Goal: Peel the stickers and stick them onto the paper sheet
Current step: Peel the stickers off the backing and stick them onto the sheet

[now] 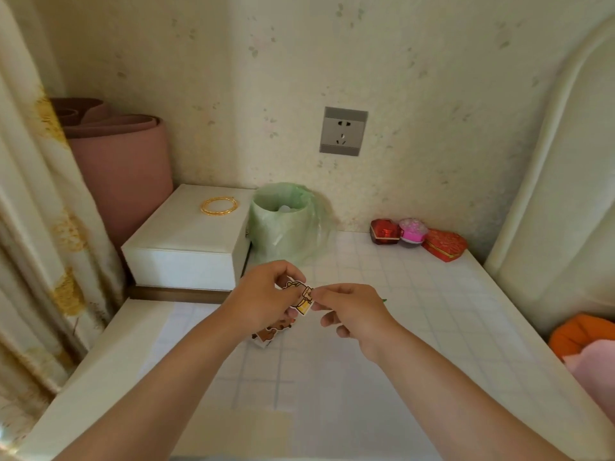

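Pale flowered wallpaper with a grey wall socket [343,131] backs a white desk [96,377], most of whose top lies under a grid-lined sheet [332,387]. Above the middle of the sheet, the left hand [263,294] has its fingers curled round a small cartoon sticker [303,298], held clear of the surface. The right hand [352,311] meets it from the other side, thumb and forefinger pinching the sticker's right edge while the other fingers curl loosely beneath. More stickers [266,336] lie on the sheet just under the left hand, partly hidden by it. At the desk's back left corner stands a white box [186,247] with gold bangles [219,206] on its lid, and a small bin [283,221] lined with a green bag touches its right side. Three small gift boxes [412,232], red and pink, sit along the back edge toward the right corner. A rolled pink mat [123,168] stands behind the white box, beside a curtain [40,194].
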A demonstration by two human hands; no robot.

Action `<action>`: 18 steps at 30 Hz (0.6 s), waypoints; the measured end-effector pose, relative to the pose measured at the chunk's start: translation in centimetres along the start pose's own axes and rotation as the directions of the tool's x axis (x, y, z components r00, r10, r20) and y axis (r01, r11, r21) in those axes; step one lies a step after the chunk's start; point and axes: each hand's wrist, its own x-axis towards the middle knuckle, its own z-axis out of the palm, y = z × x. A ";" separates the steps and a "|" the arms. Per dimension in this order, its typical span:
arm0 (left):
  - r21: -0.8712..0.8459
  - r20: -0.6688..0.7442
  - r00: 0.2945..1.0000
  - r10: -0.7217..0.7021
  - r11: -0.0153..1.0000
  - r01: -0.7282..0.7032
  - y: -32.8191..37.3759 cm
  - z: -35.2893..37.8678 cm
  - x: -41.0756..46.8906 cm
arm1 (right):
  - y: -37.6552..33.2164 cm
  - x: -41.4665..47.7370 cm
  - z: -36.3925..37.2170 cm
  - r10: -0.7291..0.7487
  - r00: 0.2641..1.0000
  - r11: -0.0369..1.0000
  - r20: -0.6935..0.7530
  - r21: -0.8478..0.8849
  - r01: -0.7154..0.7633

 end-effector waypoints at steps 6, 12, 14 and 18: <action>0.192 0.001 1.000 0.030 0.981 -0.030 0.4 2.7 1.8 | 1.2 1.1 -1.3 -0.115 0.988 0.990 -0.103 -0.097 0.105; 0.112 -0.092 0.995 0.043 0.993 -0.032 0.7 4.0 4.1 | 0.1 2.9 -3.1 -0.031 0.999 0.999 -0.018 0.040 0.031; 0.051 -0.114 0.992 0.045 0.998 -0.040 1.1 4.3 4.5 | -0.3 3.4 -3.9 -0.060 0.998 0.998 0.016 0.024 0.059; -0.034 -0.088 0.993 0.077 0.996 -0.080 2.1 5.2 5.1 | -1.0 4.6 -5.6 -0.206 0.978 0.970 -0.036 -0.136 0.199</action>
